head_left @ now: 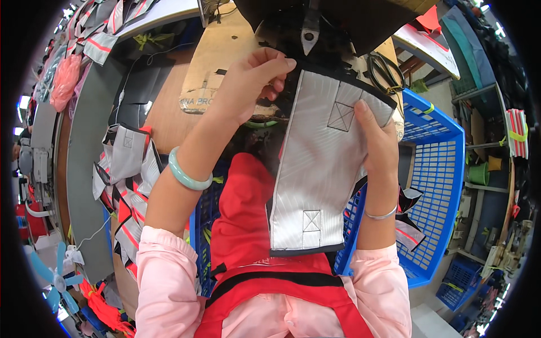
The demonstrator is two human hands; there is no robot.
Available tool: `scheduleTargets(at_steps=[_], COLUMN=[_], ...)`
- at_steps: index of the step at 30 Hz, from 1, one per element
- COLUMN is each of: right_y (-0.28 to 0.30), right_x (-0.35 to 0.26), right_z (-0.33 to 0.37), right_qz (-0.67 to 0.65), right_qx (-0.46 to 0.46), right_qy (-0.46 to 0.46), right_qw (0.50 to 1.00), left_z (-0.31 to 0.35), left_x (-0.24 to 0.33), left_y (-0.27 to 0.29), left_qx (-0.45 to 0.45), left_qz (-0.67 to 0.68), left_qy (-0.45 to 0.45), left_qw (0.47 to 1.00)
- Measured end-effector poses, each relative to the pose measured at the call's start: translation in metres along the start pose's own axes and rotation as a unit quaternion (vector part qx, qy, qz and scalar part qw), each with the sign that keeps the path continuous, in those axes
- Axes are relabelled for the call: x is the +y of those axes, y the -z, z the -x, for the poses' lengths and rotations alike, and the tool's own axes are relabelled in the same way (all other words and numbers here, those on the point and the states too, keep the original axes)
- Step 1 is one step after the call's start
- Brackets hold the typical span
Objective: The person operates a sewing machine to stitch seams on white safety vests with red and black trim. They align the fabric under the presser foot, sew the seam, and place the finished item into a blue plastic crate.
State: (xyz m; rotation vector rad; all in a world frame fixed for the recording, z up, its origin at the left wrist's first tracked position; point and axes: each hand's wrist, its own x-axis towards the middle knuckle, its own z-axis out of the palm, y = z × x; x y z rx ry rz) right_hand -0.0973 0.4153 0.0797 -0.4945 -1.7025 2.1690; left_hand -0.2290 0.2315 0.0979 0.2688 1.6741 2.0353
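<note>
A silver-grey fabric panel [313,163] with black edging hangs in front of me, two boxed-cross stitched squares on its face. My right hand [378,138] grips its right side, thumb on the front and the other fingers behind. At the panel's upper left corner is my left hand [262,79], thumb and forefinger closed in a pinch. Whatever that pinch holds is lost against the dark background. Just above the panel's black top edge, a pointed metal part [309,38] of a dark machine [338,22] sticks down.
A blue plastic basket [437,186] stands right of my right arm. Silver, black and red sewn pieces [127,169] are heaped to the left. Black-handled scissors [386,73] lie right of the machine. A blue fan [59,279] is at lower left. Red cloth [242,197] covers my lap.
</note>
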Motion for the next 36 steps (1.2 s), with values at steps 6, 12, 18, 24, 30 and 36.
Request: scheduleTargets(at_steps=[6, 12, 18, 24, 30, 36], right_y=[0.002, 0.001, -0.004, -0.001, 0.017, 0.013], right_x=[0.001, -0.001, -0.006, -0.005, -0.005, 0.014], right_z=[-0.011, -0.013, -0.015, -0.022, -0.017, 0.073], right_qz=[-0.014, -0.011, -0.026, -0.019, -0.035, 0.254], right_qx=[0.015, 0.019, 0.029, 0.029, 0.064, 0.151], right_qy=[-0.022, -0.023, -0.013, 0.003, 0.026, 0.125], right_qw=[1.000, 0.999, 0.999, 0.999, 0.997, 0.947], left_z=[-0.008, -0.012, -0.014, -0.014, -0.011, 0.088], left_x=[0.002, -0.002, -0.002, -0.003, 0.000, -0.070], left_y=[-0.004, -0.005, -0.008, -0.019, 0.011, 0.083], left_qx=[-0.012, -0.037, -0.057, -0.017, -0.040, -0.046], left_qz=[0.110, 0.182, 0.216, 0.268, 0.375, 0.016], left_qy=[0.051, 0.058, 0.034, 0.034, -0.040, 0.030], left_qw=[0.993, 0.981, 0.974, 0.963, 0.925, 0.998])
